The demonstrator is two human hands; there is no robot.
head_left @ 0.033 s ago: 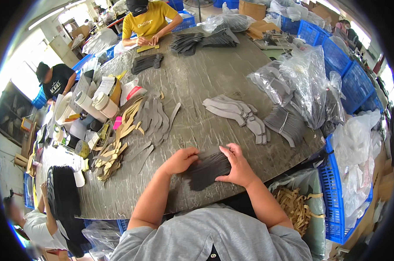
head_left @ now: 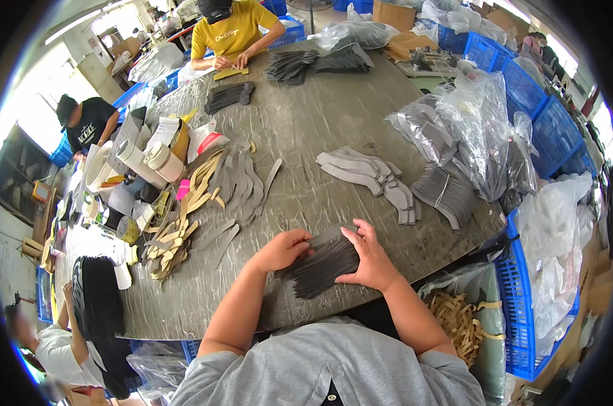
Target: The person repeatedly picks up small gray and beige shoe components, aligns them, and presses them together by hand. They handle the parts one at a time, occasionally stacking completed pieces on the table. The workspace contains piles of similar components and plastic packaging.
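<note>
At the near edge of the table, both hands hold a fanned stack of thin dark grey cut strips [head_left: 323, 265]. My left hand [head_left: 286, 248] closes on the stack's far left side, fingers curled and thumb on top. My right hand [head_left: 368, 257] grips its right end, the thumb near me and the fingers along the far side. Beyond them to the right lie lighter grey curved pieces [head_left: 360, 174] in overlapping rows. Beside these rests a tied bundle of dark grey strips [head_left: 444, 193]. Loose grey strips [head_left: 239, 183] and tan strips [head_left: 174, 242] are spread to the left.
Clear plastic bags [head_left: 479, 128] sit at the table's right side. A blue crate [head_left: 521, 318] and a bag of tan scraps [head_left: 458, 325] stand at near right. Tubs and bottles [head_left: 163, 162] crowd the left. A co-worker in yellow [head_left: 228, 37] works across the table.
The stack has shifted slightly to the left and its strips look more fanned, with edges sharper than before. Both hands stay in nearly the same place.
</note>
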